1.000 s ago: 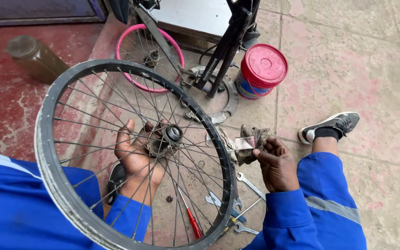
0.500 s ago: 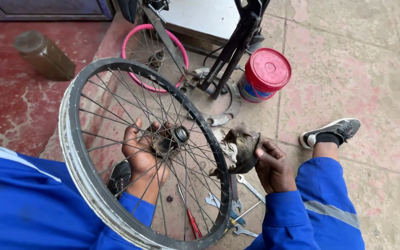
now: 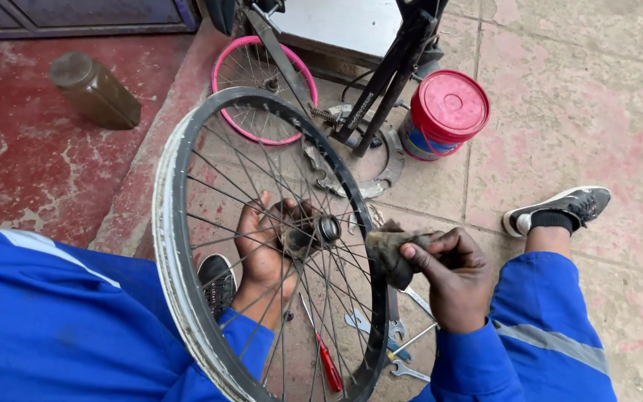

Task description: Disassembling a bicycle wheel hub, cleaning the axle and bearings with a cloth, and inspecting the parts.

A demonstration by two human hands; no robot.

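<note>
While a spoked bicycle wheel [image 3: 187, 246] with a bare, scuffed grey rim stands upright between blue-clad knees, the left hand [image 3: 262, 249] reaches through the spokes, fingers closed round its dark hub [image 3: 314, 232]; the right hand [image 3: 451, 275] pinches a grimy rag [image 3: 392, 251] just beside it.

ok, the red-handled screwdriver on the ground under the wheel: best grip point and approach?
Take the red-handled screwdriver by its red handle, coming from the near, lower side. It lies flat behind the spoked wheel, so reaching around the rim avoids the spokes; the wrenches sit just right.
</note>
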